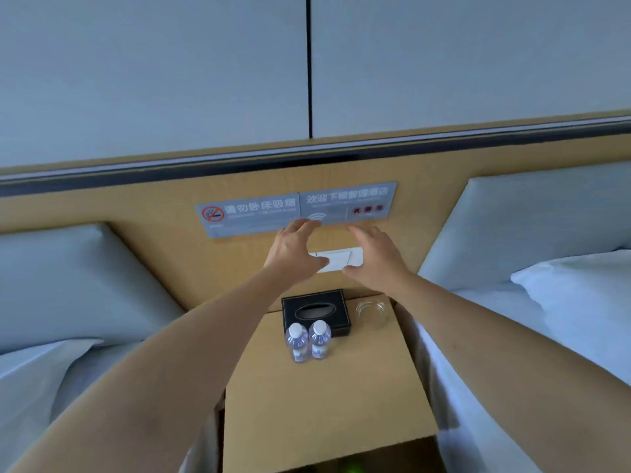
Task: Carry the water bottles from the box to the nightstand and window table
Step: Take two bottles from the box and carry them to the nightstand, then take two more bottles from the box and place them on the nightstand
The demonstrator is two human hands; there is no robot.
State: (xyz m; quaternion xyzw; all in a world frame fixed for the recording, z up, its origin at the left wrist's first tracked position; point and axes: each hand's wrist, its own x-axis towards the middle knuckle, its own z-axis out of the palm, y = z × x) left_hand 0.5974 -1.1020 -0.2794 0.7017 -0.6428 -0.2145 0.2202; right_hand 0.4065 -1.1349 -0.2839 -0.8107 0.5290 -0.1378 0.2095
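Note:
Two clear water bottles (308,340) with white caps stand upright side by side on the wooden nightstand (327,397), just in front of a black tissue box. My left hand (296,249) and my right hand (375,257) are raised well above the bottles, in front of the headboard panel. Both hands hold nothing, with fingers spread and relaxed, palms facing each other. The box the bottles come from is not in view.
A black tissue box (316,310) and a clear glass ashtray (372,312) sit at the back of the nightstand. A white switch plate (336,259) and a grey sign (297,208) are on the headboard. Beds with white pillows flank both sides.

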